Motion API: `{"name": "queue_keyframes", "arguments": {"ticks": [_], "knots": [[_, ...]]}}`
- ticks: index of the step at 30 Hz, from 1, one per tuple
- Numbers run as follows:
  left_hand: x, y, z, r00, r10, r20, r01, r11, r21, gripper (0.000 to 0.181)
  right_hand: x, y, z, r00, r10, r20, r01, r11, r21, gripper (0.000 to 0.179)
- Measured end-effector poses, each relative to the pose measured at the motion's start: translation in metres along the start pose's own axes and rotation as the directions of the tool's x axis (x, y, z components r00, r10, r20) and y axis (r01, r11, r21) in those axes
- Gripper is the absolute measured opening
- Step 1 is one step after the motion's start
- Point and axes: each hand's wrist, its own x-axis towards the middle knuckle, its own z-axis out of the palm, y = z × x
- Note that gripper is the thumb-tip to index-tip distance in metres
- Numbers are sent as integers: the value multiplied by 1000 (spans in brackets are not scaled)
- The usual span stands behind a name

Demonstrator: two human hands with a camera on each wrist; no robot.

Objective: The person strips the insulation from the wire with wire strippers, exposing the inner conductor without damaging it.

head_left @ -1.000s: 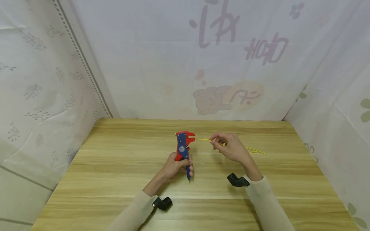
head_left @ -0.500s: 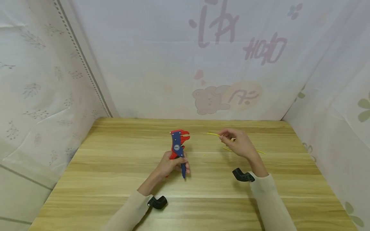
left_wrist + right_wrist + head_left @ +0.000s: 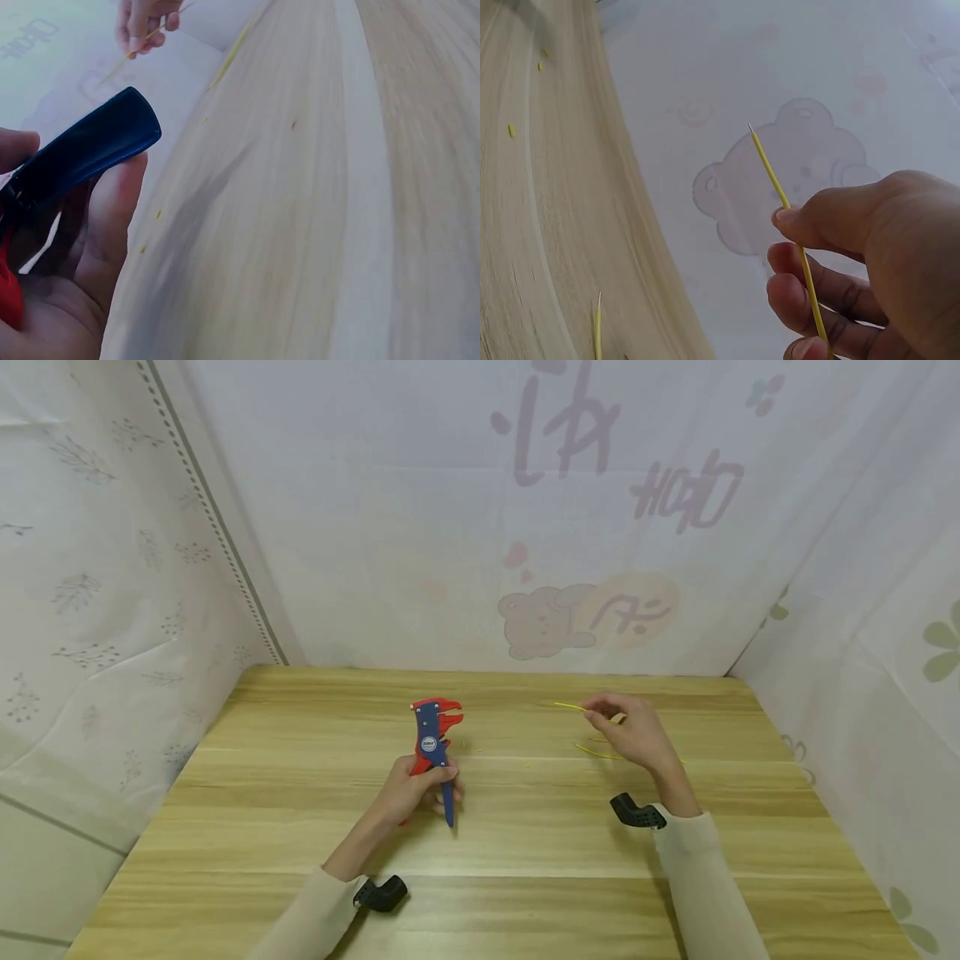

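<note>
My left hand [image 3: 405, 789] grips a red and blue wire stripper [image 3: 428, 727] by its handles, its red head upright and gap facing right. In the left wrist view the blue handle [image 3: 94, 146] lies between thumb and fingers. Over the right half of the table, my right hand [image 3: 636, 733] pinches a yellow wire [image 3: 772, 171] between thumb and fingers. Bare metal shows at that wire's raised tip, which points left in the head view. Below the right hand, another yellow wire [image 3: 597, 752] lies on the table; its end is bare too [image 3: 598, 330].
Small yellow insulation bits [image 3: 511, 130] are scattered on the wooden table [image 3: 510, 827] between the hands. Printed cloth [image 3: 390, 527] hangs behind the table and at both sides. A black wrist camera [image 3: 382, 893] sticks out from each sleeve.
My left hand has carried the wire stripper left. The right hand has moved right with the pinched wire, widening the gap between wire and tool. Insulation bits show where the tool was.
</note>
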Motion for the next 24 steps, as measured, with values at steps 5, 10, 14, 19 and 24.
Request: {"name": "queue_keyframes", "arguments": {"ticks": [5, 10, 14, 19, 24], "knots": [[-6, 0, -9, 992, -51, -113, 57, 997, 50, 33, -1, 12, -2, 999, 25, -30, -25, 1000, -16, 21], [-12, 1, -16, 982, -67, -175, 88, 989, 116, 33, -1, 24, -4, 998, 37, -59, -39, 999, -35, 20], [-16, 3, -21, 972, -69, -223, 107, 981, 164, 32, -1, 32, -6, 997, 49, -67, -52, 998, -44, 19], [-21, 3, -25, 955, -80, -286, 141, 970, 199, 34, -1, 41, -5, 994, 76, -73, -80, 995, -55, 18], [-21, 2, -28, 934, -74, -349, 170, 952, 254, 33, -2, 54, -4, 992, 86, -90, -92, 994, -65, 18]]}}
